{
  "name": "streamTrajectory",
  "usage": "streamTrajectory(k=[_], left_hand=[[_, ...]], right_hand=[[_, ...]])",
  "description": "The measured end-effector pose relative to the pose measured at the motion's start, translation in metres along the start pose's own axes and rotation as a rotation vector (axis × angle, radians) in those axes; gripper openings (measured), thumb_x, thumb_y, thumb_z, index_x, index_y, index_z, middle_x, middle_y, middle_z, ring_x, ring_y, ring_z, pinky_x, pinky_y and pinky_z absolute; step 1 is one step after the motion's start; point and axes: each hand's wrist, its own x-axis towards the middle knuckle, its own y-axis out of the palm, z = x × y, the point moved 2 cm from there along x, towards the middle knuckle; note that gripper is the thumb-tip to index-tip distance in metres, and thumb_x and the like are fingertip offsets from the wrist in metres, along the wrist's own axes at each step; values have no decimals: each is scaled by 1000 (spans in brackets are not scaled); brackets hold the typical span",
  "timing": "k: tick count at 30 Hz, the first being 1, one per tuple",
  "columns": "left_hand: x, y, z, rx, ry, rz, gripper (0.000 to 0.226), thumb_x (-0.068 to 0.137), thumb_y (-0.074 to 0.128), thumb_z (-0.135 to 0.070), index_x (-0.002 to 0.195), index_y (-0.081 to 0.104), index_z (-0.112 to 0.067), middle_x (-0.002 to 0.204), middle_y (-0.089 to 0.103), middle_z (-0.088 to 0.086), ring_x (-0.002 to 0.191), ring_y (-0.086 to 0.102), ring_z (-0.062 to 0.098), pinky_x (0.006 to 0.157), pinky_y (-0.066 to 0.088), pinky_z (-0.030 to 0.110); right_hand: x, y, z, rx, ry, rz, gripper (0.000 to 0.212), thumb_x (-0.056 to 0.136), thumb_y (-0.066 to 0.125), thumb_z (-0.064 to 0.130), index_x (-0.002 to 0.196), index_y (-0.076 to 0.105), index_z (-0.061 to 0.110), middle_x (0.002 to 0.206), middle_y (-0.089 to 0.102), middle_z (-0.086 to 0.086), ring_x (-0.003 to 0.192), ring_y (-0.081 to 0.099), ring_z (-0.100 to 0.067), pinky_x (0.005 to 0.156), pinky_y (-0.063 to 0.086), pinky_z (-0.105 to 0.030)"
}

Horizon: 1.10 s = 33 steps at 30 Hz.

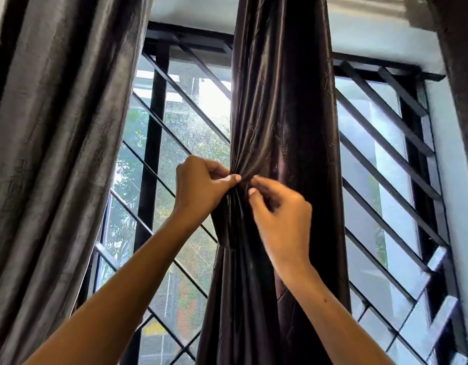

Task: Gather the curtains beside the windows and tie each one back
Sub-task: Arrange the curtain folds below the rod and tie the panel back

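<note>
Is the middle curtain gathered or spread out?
Gathered: the middle curtain narrows to a bunch where the left hand and right hand pinch it.

Two windows with black diagonal bars, white wall, green trees and daylight outside

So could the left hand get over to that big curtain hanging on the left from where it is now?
Probably yes: the left hand pinches the middle curtain, and only open window grille lies between it and the left curtain.
</note>
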Motion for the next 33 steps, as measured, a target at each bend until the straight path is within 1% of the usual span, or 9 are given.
streamTrajectory(k=[2, 4, 8, 17, 21, 25, 27, 29, 33], left_hand=[[0, 1, 2, -31, -17, 9, 20, 65, 85, -23, 76, 75, -9, 68, 72, 4, 66, 69, 15, 74, 59, 36], [-1, 1, 1, -49, -21, 12, 19, 65, 86, -22, 74, 75, -11, 68, 72, 4, 66, 70, 15, 74, 59, 37], [-3, 2, -2, -67, -14, 24, 16, 64, 86, -23, 69, 72, -17, 68, 72, 2, 66, 70, 14, 75, 59, 38], [-10, 7, -4, -147, 47, 31, 13, 73, 80, -27, 76, 77, -14, 65, 72, -1, 64, 69, 8, 70, 59, 38], [-11, 5, -3, -186, 53, 64, 18, 75, 79, -28, 80, 77, -11, 67, 73, 1, 67, 70, 8, 72, 59, 39], [-4, 2, -1, -159, 18, 43, 21, 67, 84, -28, 75, 76, -11, 66, 72, 4, 66, 71, 14, 73, 59, 36], [-1, 1, 0, -91, 6, 23, 15, 68, 83, -24, 72, 75, -12, 64, 71, 4, 64, 69, 14, 69, 57, 31], [1, 1, 2, -75, -11, 36, 13, 69, 82, -22, 71, 75, -12, 64, 71, 5, 63, 69, 17, 70, 59, 35], [4, -2, 7, -146, -61, 94, 11, 70, 82, -16, 66, 72, -15, 65, 70, 6, 65, 70, 20, 73, 59, 38]], right_hand=[[10, -4, -4, 26, 38, -101, 54, 81, 74, 30, 130, 56, 19, 122, 64, 7, 114, 58, -5, 98, 47, -30], [21, -4, -7, 86, 142, -83, 69, 72, 82, 30, 133, 52, 16, 118, 65, 4, 109, 61, -5, 97, 49, -29], [24, -6, -5, 24, 78, -149, 37, 70, 84, 13, 103, 70, 19, 77, 62, 20, 68, 60, 7, 72, 55, -25], [5, 0, 13, -306, -120, 37, 40, 84, 59, 6, 118, 66, 26, 95, 55, 6, 84, 59, -17, 62, 47, -33], [6, 2, 14, -241, -140, 115, 28, 85, 56, 8, 106, 71, 20, 91, 52, 5, 72, 53, -12, 55, 36, -23], [7, 6, 9, -88, -101, 212, 22, 85, 57, 7, 94, 74, 16, 84, 51, 7, 68, 53, -10, 61, 45, -32], [9, 2, 5, 14, -36, 238, 21, 85, 60, 13, 97, 75, 22, 92, 55, 9, 77, 56, -9, 69, 47, -31], [18, -3, -4, -85, -11, 100, 22, 86, 64, 23, 107, 72, 25, 124, 52, 3, 113, 51, -14, 93, 43, -28], [33, -8, -29, -244, 290, 62, 91, 84, 56, 58, 151, 12, 16, 159, 0, -16, 146, 1, -30, 115, 11, -49]])
